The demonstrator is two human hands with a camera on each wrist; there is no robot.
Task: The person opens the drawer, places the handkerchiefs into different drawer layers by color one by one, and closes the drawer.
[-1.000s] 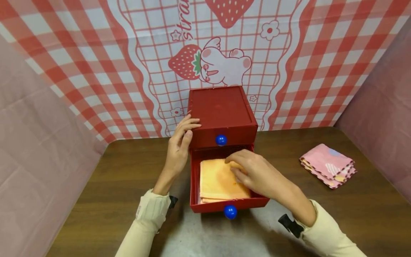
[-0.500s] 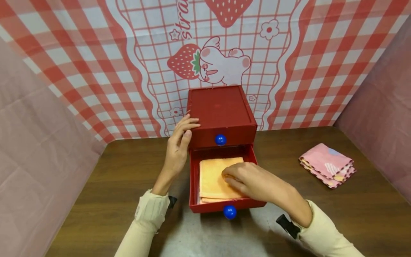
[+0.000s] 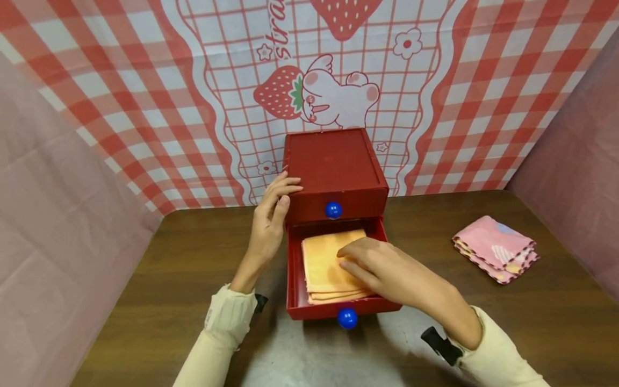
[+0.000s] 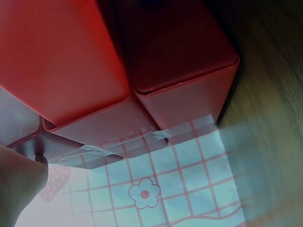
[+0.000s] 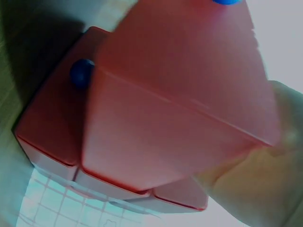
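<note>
A red drawer cabinet stands against the back cloth, its middle drawer pulled out under the top one. Inside that drawer lies a folded yellow cloth, set slightly askew, with its layered edge toward the front. My left hand rests on the cabinet's upper left edge, fingers extended over the top. Over the cloth's right part is my right hand, fingers loosely bent and fingertips at its surface, hiding that side. In the right wrist view the drawer's wall blocks the fingers from sight.
A folded pink patterned cloth lies on the wooden table at the right. Blue ball knobs stick out from the drawer fronts. A lower drawer sits closed beneath the pulled-out one. Checked strawberry fabric hangs behind.
The yellow cloth has turned a little counterclockwise, its front left corner shifting rightward. My right hand first moved toward the drawer's front, then slightly back. My left hand has stayed put.
</note>
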